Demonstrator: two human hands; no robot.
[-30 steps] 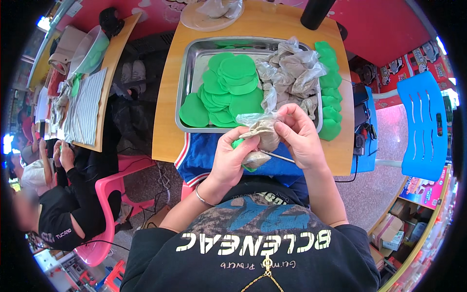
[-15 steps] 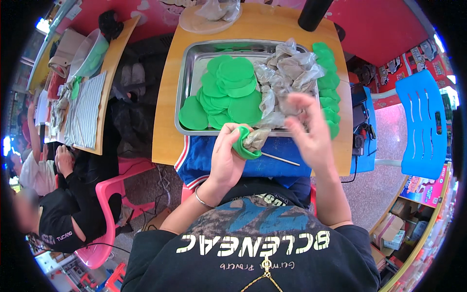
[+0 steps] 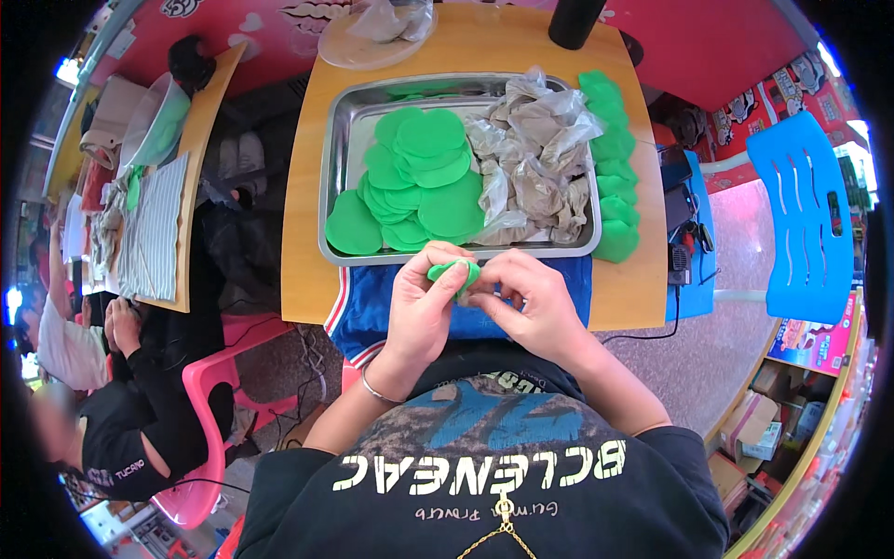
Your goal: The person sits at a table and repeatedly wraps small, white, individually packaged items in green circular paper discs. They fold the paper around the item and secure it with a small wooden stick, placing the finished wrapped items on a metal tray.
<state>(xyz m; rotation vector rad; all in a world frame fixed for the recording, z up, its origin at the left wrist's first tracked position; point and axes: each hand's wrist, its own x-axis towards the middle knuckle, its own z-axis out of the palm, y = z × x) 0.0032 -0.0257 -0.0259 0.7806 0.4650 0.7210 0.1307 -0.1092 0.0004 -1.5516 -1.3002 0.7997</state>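
Observation:
Just in front of the tray's near edge, my two hands meet around a small folded green rubbery piece (image 3: 451,276). My left hand (image 3: 421,303) is closed on it, thumb pressed over its top. My right hand (image 3: 526,303) pinches at its right edge, with fingers curled; what lies between those fingertips is mostly hidden. Beyond them, the metal tray (image 3: 337,149) holds a loose stack of flat green discs (image 3: 428,177) on the left. Clear plastic bags of grey-brown filling (image 3: 535,140) are heaped on the right.
Folded green pieces (image 3: 613,191) line the wooden table (image 3: 303,186) along the tray's right side. A clear shallow bowl (image 3: 372,47) and a black cylinder (image 3: 575,20) stand at the back. A blue chair (image 3: 801,219) is at right; another person sits at left near a pink chair (image 3: 209,410).
My right hand has come down and left to the green piece. The grey-brown bag that stuck out of it no longer shows. The thin stick by my left hand is out of sight.

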